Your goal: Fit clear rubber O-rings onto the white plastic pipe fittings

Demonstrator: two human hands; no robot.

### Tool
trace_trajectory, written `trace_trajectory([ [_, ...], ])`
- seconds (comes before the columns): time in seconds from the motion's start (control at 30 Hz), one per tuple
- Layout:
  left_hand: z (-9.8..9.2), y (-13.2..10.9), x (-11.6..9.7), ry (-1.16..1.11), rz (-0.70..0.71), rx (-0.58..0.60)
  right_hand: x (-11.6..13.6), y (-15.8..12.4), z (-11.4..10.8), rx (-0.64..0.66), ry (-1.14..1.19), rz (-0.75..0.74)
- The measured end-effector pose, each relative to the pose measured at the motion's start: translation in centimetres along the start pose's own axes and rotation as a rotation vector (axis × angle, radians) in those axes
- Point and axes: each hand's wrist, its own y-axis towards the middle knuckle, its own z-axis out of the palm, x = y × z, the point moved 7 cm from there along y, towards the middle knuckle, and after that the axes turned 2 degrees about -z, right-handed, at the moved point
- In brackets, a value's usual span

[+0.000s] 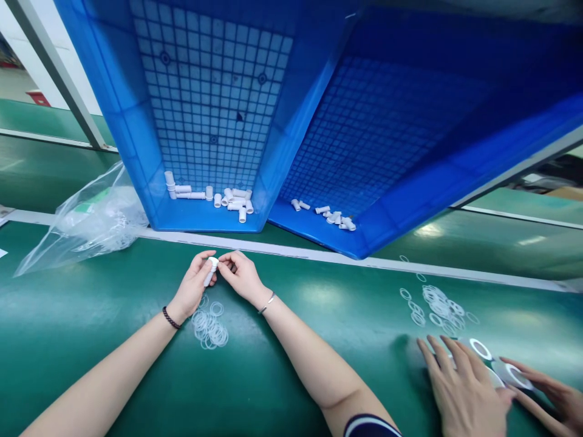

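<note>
My left hand [194, 286] grips a small white plastic tube [211, 269] upright above the green table. The fingers of my right hand [241, 274] are pinched at the tube's top end; what they hold there is too small to make out. Just below my hands lies a loose pile of clear rubber rings [209, 325]. Beyond them, a tilted blue crate [159, 152] holds several more white tubes [214, 195] along its lower edge.
A second tilted blue crate [410, 182] with a few white tubes [334, 215] stands to the right. A clear plastic bag [91, 221] lies at the left. At the lower right, another person's hands [464, 382] rest by more clear rings [435, 303] and white round parts [480, 349].
</note>
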Motion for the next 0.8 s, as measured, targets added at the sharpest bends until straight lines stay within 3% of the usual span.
trace_trajectory([
  [0.13,-0.8,0.6,-0.3,-0.131,0.020,-0.072,1.7,-0.4,-0.8,-0.100,-0.149,-0.205],
  [0.27,-1.3,1.1,0.2,-0.440,-0.083,-0.141,4.2,-1.4,0.4,0.004,-0.274,-0.508],
  [0.37,0.0,0.5,0.3,-0.488,-0.123,-0.050,4.7,-1.5,0.6,0.015,-0.398,-0.492],
  [0.43,0.9,0.0,0.0,-0.414,-0.112,0.044,4.9,-1.3,-0.4,-0.011,-0.441,-0.458],
  [0.53,1.1,0.8,-1.2,0.004,-0.023,0.127,4.7,-1.4,-4.3,-0.101,-0.475,-0.381],
  [0.7,0.9,7.6,-5.3,1.219,0.466,0.083,1.5,-4.3,-14.7,-0.233,-0.775,-0.139],
  [0.8,0.9,12.8,-6.6,1.366,0.504,0.044,-1.4,-8.0,-20.1,-0.255,-1.020,0.034],
])
